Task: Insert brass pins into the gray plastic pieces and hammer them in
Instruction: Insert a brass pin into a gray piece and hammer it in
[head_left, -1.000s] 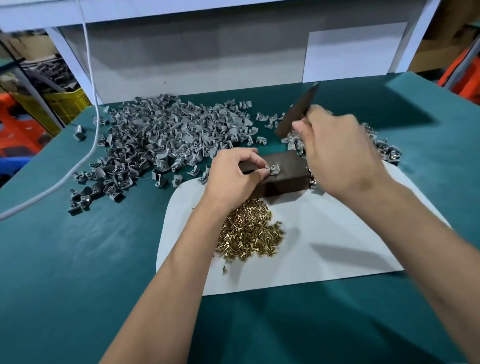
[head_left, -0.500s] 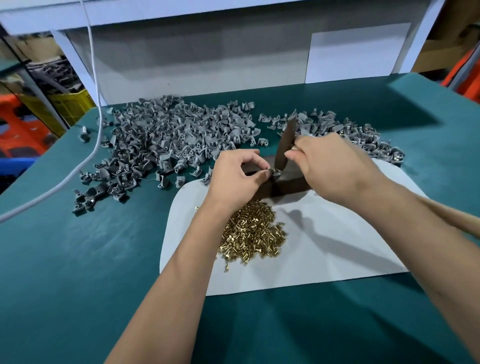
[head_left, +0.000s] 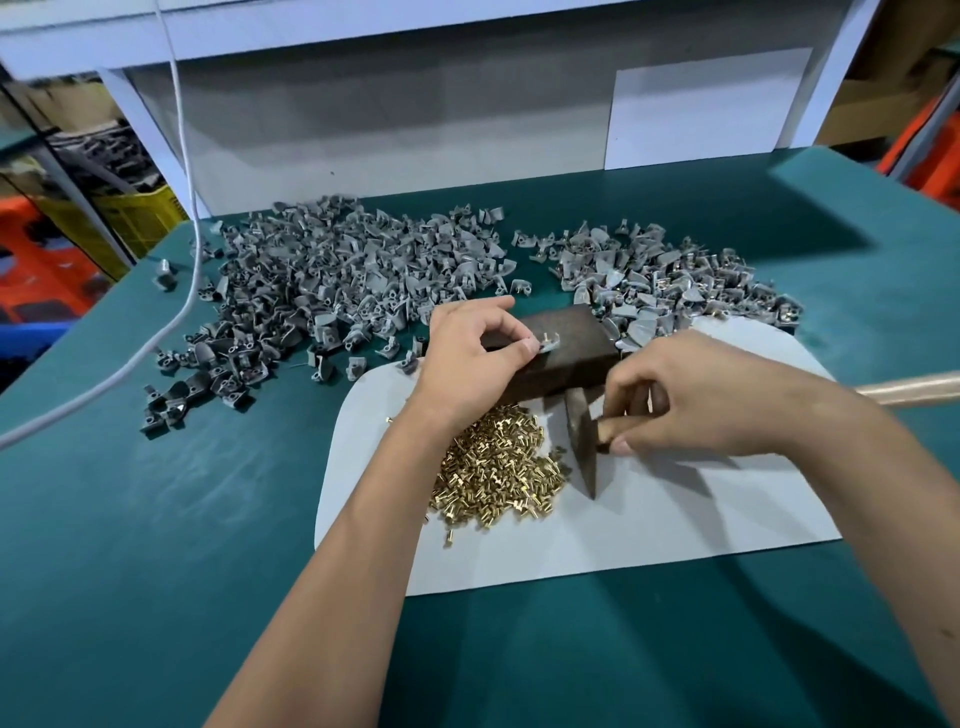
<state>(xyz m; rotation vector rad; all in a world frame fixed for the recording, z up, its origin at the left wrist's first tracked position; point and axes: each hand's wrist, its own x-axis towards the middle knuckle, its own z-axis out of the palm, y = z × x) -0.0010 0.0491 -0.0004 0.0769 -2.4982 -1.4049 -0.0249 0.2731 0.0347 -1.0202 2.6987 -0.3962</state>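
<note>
Gray plastic piece (head_left: 549, 343), one item, with a pin standing in it: lay on top of a dark block (head_left: 558, 345) at the far edge of a white sheet (head_left: 675, 509) on the green bench (head_left: 156, 519). Left hand (head_left: 475, 353): fingers curled, thumb and forefinger pinching the piece against the block's top. Right hand (head_left: 696, 395): fingers curled round the wooden handle of a hammer (head_left: 582, 441), close to the head; the dark head lay low over the sheet, just in front of the block, its narrow end pointing toward the person. Handle end showed past the right wrist.

Brass pins (head_left: 493, 473), loose heap: on the sheet, just beside the hammer head and under the left forearm.

Gray plastic pieces, large pile (head_left: 337, 280): on the bench, far left of the block. Second pile (head_left: 670, 275): far right of the block, several pieces showing brass.

White cable (head_left: 176, 156): hung down at far left and trailed across the bench.
</note>
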